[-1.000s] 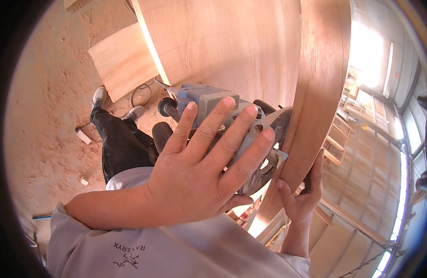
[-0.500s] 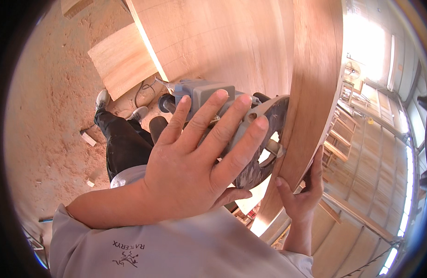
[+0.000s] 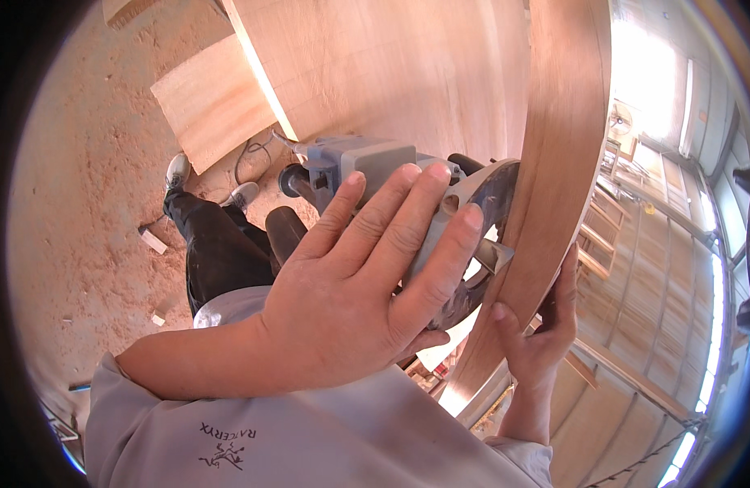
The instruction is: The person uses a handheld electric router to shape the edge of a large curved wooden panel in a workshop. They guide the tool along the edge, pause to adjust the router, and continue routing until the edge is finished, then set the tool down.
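A wide, curved-edge view looks down past a person's grey shirt (image 3: pixel 310 431) at two bare hands, a power tool and a long wooden board. The left hand (image 3: pixel 334 313) reaches in from the left, back upward, its straight fingers slightly apart, stretched over the power tool (image 3: pixel 383 159). Whether the palm rests on the tool or sits just above it is hidden. The tool, in the middle of the view, has a blue and grey casing, a round dark knob (image 3: pixel 293 180) on its left and a pale curved metal plate (image 3: pixel 482 191) on its right, close beside the board.

The long board (image 3: pixel 558 146) runs from the top edge down to the lower middle, its grain lengthwise. The right hand (image 3: pixel 533 346) grips it to the right of the tool and lower down: the thumb presses the near face, and the fingers wrap around the right edge.

Beyond the tool spreads a wide, pale wooden panel (image 3: pixel 399 73). To its left, a smaller flat wooden sheet (image 3: pixel 216 106) and a small block (image 3: pixel 153 239) lie on a reddish, dusty floor (image 3: pixel 82 244). A dark cable (image 3: pixel 246 159) loops near the sheet's corner. Legs in black trousers (image 3: pixel 220 256) and light shoes (image 3: pixel 178 171) show beneath. At the right, slatted wooden frames (image 3: pixel 596 244) stand in a brightly lit workshop.
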Demonstrator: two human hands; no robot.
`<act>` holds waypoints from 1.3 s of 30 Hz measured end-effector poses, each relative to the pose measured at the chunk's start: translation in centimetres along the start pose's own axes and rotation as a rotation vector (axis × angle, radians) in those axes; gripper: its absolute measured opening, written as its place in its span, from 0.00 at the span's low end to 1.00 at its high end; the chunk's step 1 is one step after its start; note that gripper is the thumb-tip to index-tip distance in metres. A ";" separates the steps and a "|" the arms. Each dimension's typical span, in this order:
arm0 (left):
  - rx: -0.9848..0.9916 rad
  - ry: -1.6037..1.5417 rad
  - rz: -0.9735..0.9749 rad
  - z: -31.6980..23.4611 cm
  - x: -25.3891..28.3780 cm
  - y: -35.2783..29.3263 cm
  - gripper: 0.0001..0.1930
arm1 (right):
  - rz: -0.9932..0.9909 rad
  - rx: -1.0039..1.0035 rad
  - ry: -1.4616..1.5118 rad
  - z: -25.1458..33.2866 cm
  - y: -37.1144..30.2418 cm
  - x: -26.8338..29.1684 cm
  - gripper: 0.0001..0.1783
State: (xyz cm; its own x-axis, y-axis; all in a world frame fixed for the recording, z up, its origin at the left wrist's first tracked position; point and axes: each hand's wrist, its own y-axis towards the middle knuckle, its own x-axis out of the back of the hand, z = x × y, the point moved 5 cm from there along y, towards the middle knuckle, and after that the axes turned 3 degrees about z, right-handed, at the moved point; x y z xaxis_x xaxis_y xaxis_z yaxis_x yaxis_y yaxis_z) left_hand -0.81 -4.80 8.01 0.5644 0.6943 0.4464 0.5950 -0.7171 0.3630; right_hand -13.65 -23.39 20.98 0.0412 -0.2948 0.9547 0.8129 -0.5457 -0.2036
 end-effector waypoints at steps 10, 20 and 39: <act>0.020 -0.024 -0.041 -0.2 -0.4 -0.4 0.42 | -0.035 0.015 0.077 0.6 0.3 -0.4 0.58; 0.106 -0.110 -0.032 -0.6 -0.2 1.1 0.58 | -0.036 0.020 0.083 0.6 0.1 -0.3 0.60; 0.066 -0.163 -0.047 -0.6 -0.6 1.0 0.61 | -0.074 0.024 0.115 0.1 1.3 -0.2 0.57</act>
State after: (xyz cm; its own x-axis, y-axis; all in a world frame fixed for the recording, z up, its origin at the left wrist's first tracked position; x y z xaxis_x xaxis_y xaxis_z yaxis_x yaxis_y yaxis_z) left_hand -0.87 -5.92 8.58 0.6173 0.7312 0.2903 0.6560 -0.6821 0.3231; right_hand -12.56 -23.94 20.54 -0.0850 -0.3428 0.9356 0.8247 -0.5511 -0.1270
